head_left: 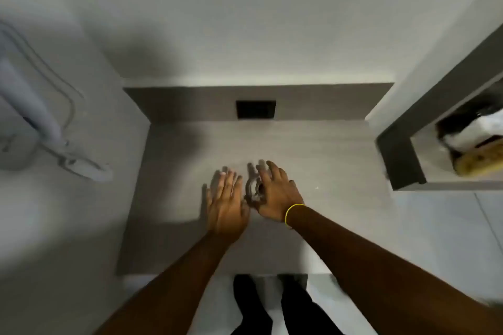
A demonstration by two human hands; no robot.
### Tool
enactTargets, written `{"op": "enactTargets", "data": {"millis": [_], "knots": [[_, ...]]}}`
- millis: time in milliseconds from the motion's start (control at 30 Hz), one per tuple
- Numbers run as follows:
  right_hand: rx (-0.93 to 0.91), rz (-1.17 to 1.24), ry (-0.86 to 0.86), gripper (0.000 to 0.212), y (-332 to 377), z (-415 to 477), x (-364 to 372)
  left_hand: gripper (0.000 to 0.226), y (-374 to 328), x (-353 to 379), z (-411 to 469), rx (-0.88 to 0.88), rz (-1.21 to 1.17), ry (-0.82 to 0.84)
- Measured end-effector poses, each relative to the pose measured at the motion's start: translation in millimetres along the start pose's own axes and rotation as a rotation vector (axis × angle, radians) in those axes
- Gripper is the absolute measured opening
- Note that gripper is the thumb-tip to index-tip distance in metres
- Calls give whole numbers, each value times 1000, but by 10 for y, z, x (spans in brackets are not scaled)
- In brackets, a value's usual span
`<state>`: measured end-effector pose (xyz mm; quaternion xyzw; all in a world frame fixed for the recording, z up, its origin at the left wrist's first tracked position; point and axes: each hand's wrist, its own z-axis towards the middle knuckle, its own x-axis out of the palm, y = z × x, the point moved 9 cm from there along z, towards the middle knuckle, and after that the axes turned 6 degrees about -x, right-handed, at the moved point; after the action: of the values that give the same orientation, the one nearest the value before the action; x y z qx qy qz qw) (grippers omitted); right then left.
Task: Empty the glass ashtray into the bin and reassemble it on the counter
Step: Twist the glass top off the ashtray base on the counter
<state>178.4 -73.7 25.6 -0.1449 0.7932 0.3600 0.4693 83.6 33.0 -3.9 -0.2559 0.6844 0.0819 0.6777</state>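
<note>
The glass ashtray (251, 191) is a dark, notched round piece on the grey counter (326, 171), seen between my two hands and partly hidden by the right one. My left hand (224, 205) hovers flat just left of it with its fingers spread, holding nothing. My right hand (275, 193), with a yellow band at the wrist, lies over the ashtray's right side with its fingers apart; whether it touches the glass I cannot tell. The picture is blurred. No bin is in view.
A black square opening (255, 109) sits in the counter's back upstand. A wall niche (446, 155) on the right holds a yellow sponge (479, 166) and a white and black item. A white wall-mounted appliance with a hose (40, 128) hangs on the left. My legs show below the counter edge.
</note>
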Motion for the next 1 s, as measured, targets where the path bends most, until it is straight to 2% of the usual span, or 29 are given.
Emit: {"op": "enactTargets", "data": {"millis": [100, 200, 500, 833, 1000], "knots": [[1, -50, 52, 117, -125, 85, 274, 67, 148, 547, -190, -50, -11, 150], [-33, -114, 57, 114, -184, 165, 380, 69, 221, 824, -276, -53, -12, 200], [-127, -244, 158, 101, -153, 488, 369, 72, 222, 868, -300, -58, 7, 121], [-139, -192, 212, 108, -171, 445, 388, 72, 223, 886, -305, -53, 19, 103], [-134, -171, 174, 107, -187, 406, 339, 70, 205, 849, -307, -52, 20, 77]]}}
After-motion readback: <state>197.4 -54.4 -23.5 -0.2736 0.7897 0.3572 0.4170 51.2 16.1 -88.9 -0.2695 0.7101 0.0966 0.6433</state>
